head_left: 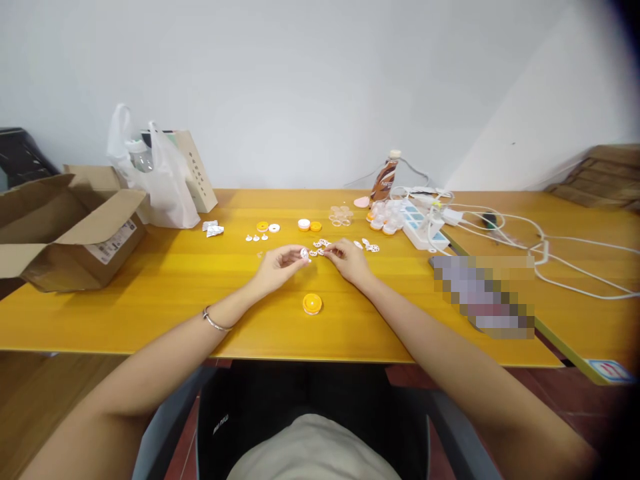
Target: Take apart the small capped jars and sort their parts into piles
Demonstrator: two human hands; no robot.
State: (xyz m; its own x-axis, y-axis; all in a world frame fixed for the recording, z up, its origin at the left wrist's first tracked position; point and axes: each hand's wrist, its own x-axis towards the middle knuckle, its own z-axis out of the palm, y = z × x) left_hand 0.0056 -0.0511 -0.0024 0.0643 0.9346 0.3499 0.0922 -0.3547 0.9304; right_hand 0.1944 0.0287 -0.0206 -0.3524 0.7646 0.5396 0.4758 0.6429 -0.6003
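Note:
Between the thumb and fingers of my left hand (277, 269) is a small round white piece (305, 253) with dark markings. My right hand (351, 261) has its fingertips pinched together at a small white piece with dark spots (321, 252), low over the table. Several similar spotted pieces (324, 243) lie just beyond those fingertips, and more spotted pieces (371, 247) lie right of the hand. Nearer to me sits a round orange-and-white part (313, 304). Farther back are an orange disc (263, 227), a white ring (274, 228), a white round part (303, 225) and small white stemmed pieces (256, 238).
Clear plastic rings (341, 215) and clear domed parts with orange bases (387, 217) stand at the back, by a bottle (386, 177). A power strip (423, 227) with loose white cables is at right, near a blurred-out flat object (483, 297). At left are an open carton (75, 233) and plastic bag (173, 193).

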